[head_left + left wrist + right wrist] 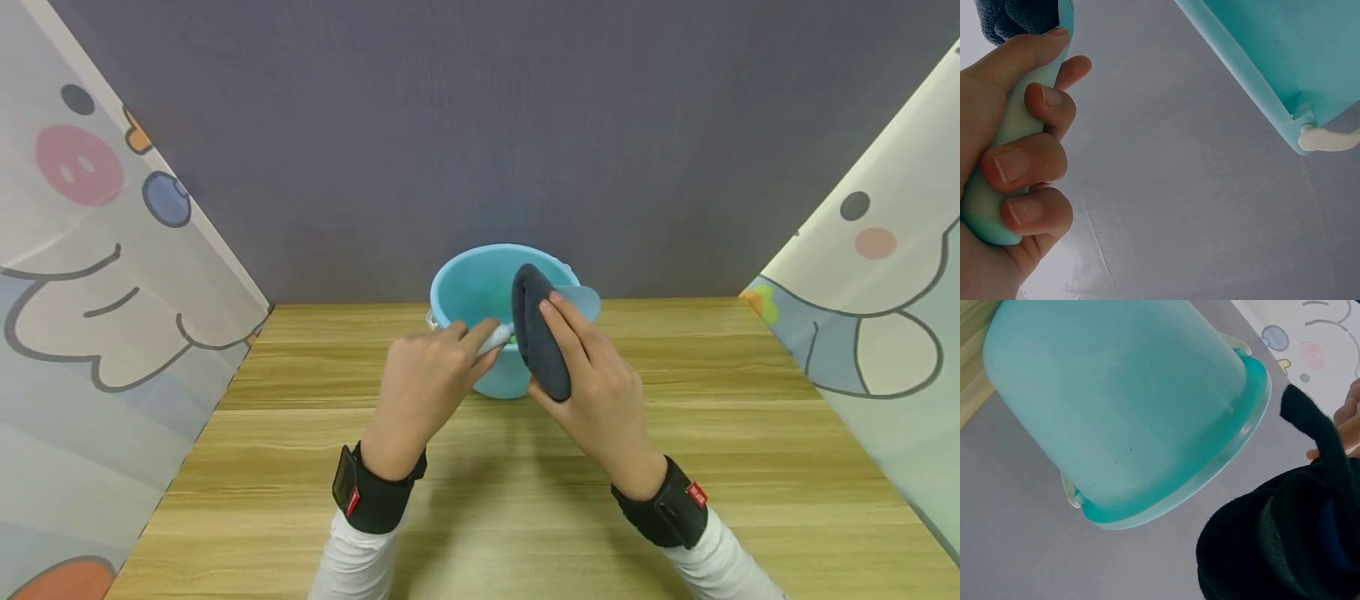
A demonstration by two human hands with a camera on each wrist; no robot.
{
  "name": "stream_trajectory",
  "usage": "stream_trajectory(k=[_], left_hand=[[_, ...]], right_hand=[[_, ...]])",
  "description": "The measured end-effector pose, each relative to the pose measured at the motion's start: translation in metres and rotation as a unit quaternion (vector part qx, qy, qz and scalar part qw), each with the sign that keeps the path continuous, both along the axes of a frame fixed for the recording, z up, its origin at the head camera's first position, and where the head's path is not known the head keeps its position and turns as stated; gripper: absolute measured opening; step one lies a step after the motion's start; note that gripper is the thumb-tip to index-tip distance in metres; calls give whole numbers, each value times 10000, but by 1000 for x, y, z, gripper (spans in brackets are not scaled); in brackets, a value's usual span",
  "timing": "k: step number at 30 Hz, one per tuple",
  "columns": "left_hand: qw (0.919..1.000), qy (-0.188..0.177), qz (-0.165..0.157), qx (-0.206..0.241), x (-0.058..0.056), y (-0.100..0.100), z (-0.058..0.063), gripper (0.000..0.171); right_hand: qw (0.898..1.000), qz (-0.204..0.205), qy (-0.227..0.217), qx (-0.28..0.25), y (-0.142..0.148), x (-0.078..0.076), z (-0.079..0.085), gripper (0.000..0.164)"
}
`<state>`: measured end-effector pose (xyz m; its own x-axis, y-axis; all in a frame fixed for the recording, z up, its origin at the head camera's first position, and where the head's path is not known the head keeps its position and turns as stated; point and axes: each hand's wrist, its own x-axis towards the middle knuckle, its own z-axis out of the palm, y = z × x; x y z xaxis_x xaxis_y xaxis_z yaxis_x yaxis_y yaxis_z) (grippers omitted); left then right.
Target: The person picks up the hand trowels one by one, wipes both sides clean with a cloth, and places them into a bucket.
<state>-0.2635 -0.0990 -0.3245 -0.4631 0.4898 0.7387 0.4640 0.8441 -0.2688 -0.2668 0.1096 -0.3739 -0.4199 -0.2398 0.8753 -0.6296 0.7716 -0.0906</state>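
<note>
My left hand (431, 371) grips the handle of a light-blue toy shovel (496, 337). Its rounded flat end (583, 300) sticks out past a folded dark grey cloth (534, 333). The cloth is held around the shovel by my right hand (600, 387), thumb below and fingers on top. In the left wrist view, curled fingers wrap the pale handle (1016, 128). Both hands are over the near rim of a light-blue bucket (504, 381). Dark cloth (1247, 544) hides most of the right fingers in the right wrist view.
The bucket stands on a wood-grain table (510, 517), close to a grey back wall (495, 125). A pale handle end (1329, 139) joins the bucket's rim. Cartoon-printed panels (67, 242) flank the table on both sides. Something green, partly hidden, shows inside the bucket.
</note>
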Motion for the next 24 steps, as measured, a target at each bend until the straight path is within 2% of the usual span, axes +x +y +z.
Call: stream_trajectory(k=[24], left_hand=[[10000, 72, 2, 55, 1, -2, 0, 23]], right_hand=[[10000, -56, 41, -11, 2, 0, -1, 89]])
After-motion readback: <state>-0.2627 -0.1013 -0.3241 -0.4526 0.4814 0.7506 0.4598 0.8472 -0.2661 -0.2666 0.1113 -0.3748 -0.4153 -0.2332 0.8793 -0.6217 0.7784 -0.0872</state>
